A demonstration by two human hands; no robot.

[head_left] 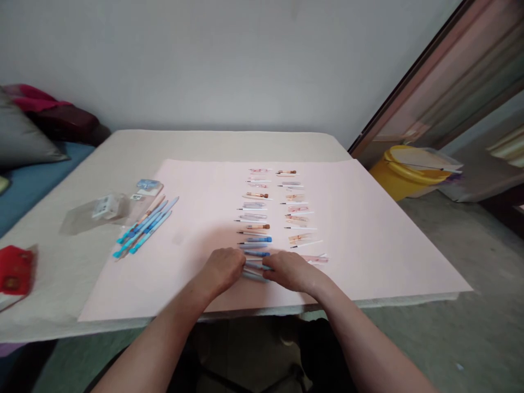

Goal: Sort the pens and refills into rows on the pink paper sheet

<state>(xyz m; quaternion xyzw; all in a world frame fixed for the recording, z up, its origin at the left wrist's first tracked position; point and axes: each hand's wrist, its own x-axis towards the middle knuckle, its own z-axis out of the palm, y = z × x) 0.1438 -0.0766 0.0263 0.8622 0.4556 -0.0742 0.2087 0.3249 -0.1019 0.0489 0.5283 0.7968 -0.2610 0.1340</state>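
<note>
From my remote seat I look down over a table (229,143) covered in a pale cloth, with a large pink sheet (368,240) spread across most of it.

Both bare forearms come in from the bottom of the view. The left hand (224,270) and the right hand (290,271) sit close together at the near edge of the pink sheet, knuckles up and fingers curled. Between them lie a few blue pen pieces (256,268) – thin barrels lying crosswise, their ends disappearing under the fingers of each hand. Both hands look closed on these pieces, though the blur keeps me from telling which piece each one grips.

Beyond the hands, two columns of small pen parts run away from me on the sheet: the left column (256,215) has blue, clear and tan bits with thin refills, and the right column (297,210) is mostly tan and pinkish.

Well to the left, a bundle of whole blue pens (143,228) lies slanted across the sheet's edge, just beside a clear plastic wrapper (96,212). A red object (14,270) rests at the table's far left edge. A yellow bucket (403,172) stands on the floor to the right.
</note>
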